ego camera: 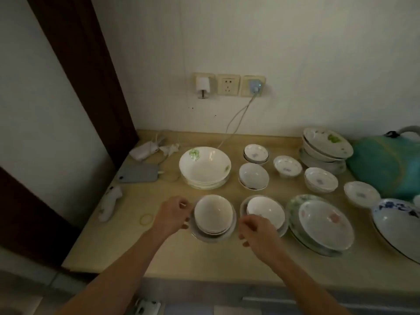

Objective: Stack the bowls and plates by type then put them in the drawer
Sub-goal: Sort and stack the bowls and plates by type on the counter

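Two bare forearms, nearest the camera, reaching over the front edge of the worktop (211, 262). Left hand (173, 215): fingers curled at the left rim of the near-left bowl stack (213, 214), touching it; whether they actually grip the rim cannot be told. Right hand (256, 233): fingers loosely curled, at the near rim of the second bowl stack (266, 211), just right of the near-left bowl stack; a hold on it cannot be made out. Both stacks: white bowls nested on a wider dish. Further right of the near-left bowl stack: floral plates (322, 223), stacked, then a blue-patterned bowl (400, 226) at the frame edge. Behind the near-left bowl stack: large white bowl with green motif (204, 165) on a pile of plates. Behind and to the right: one tilted small bowl (254, 175), several small patterned dishes (287, 165), and a tall pile of deep plates (327, 146) near the wall. Left of the near-left bowl stack: rubber band (146, 218), crumpled tissue (110, 203), phone (138, 173) on a cable. Far right: teal bag (386, 167). Wall behind: three sockets (228, 84), two occupied.
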Demonstrator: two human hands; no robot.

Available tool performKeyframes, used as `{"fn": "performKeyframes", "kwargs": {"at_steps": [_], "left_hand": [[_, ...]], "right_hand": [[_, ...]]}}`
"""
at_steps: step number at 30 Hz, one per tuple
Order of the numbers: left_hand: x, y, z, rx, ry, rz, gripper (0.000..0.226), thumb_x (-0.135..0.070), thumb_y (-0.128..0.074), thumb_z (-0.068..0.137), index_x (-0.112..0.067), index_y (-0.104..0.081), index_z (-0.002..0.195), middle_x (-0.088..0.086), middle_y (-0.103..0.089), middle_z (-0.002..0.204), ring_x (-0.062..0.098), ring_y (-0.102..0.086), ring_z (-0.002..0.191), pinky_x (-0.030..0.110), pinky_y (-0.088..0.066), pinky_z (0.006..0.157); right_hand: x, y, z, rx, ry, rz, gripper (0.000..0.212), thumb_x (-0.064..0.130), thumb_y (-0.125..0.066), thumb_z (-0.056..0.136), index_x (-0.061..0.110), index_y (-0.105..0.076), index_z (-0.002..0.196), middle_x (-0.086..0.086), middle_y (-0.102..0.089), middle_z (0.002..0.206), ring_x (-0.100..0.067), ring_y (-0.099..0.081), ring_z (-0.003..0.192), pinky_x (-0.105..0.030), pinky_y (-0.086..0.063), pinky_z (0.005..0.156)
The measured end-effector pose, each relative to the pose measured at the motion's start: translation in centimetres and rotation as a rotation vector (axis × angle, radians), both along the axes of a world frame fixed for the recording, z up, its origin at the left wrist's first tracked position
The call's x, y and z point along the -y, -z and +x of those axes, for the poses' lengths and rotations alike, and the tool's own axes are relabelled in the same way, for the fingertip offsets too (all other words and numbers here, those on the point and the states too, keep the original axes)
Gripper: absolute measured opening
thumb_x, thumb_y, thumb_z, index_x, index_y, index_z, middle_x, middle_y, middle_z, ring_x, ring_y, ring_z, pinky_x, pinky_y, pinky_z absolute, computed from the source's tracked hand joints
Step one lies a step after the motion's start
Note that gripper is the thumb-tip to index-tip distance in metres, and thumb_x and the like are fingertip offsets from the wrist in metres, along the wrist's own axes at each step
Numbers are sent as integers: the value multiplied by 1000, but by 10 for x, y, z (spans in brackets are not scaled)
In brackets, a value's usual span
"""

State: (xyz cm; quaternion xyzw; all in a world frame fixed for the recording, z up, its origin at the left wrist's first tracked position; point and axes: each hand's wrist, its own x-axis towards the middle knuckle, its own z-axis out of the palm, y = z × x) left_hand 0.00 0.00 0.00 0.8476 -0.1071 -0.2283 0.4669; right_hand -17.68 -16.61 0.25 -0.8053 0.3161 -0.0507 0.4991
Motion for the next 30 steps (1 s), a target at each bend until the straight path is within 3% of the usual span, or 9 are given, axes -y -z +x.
{"fn": "performKeyframes", "kwargs": {"at_steps": [2,5,8,13,19,22,25,30], "left_hand": [[5,5,16,-7,64,70,15,-21,-69,94,-6,-69,94,14,-72,85,23,-72,70,31,-59,51],[14,9,31,-7,184,150,13,-19,-70,91,-8,-74,88,11,-74,76,25,-75,67,39,-64,58],[20,11,38,-2,304,220,12,-17,-69,89,-10,-77,95,11,-76,82,26,-75,68,44,-64,68],[27,14,45,109,438,260,24,-11,-66,87,-15,-77,108,9,-77,96,25,-74,84,42,-62,75],[31,18,44,251,424,319,23,-16,-70,86,-20,-74,108,3,-75,100,20,-70,91,37,-59,78],[32,21,44,244,376,333,14,-19,-68,88,-20,-68,102,2,-72,100,21,-68,91,38,-58,78],[34,24,45,237,342,352,9,-21,-67,90,-20,-60,96,0,-66,98,19,-63,91,33,-50,73],[38,16,52,276,219,246,6,-17,-66,90,-19,-60,88,-3,-64,89,17,-60,85,25,-43,65]], "right_hand": [[-2,4,25,-25,41,-108,12,22,-58,100,26,-69,97,1,-73,85,-19,-69,77,-39,-61,70],[-7,8,52,-87,57,-200,11,22,-59,99,23,-69,104,7,-66,83,-7,-62,71,-25,-53,61],[-9,13,66,-178,38,-227,20,22,-58,98,15,-70,114,0,-70,95,-16,-64,84,-26,-46,70],[-4,19,76,-226,92,-264,14,11,-57,94,10,-71,97,2,-63,78,-17,-58,74,-13,-33,54],[1,23,79,-265,100,-215,9,13,-60,93,14,-64,101,-7,-71,87,-25,-71,75,-40,-61,70],[2,22,79,-244,95,-178,8,13,-59,93,15,-62,100,-7,-71,83,-23,-72,65,-33,-61,56],[5,17,80,-190,93,-165,9,13,-59,91,18,-62,98,-2,-70,77,-15,-70,57,-19,-51,43],[11,1,88,-59,69,-106,17,13,-59,94,28,-57,88,-1,-70,69,-14,-68,51,-22,-52,45]]}}
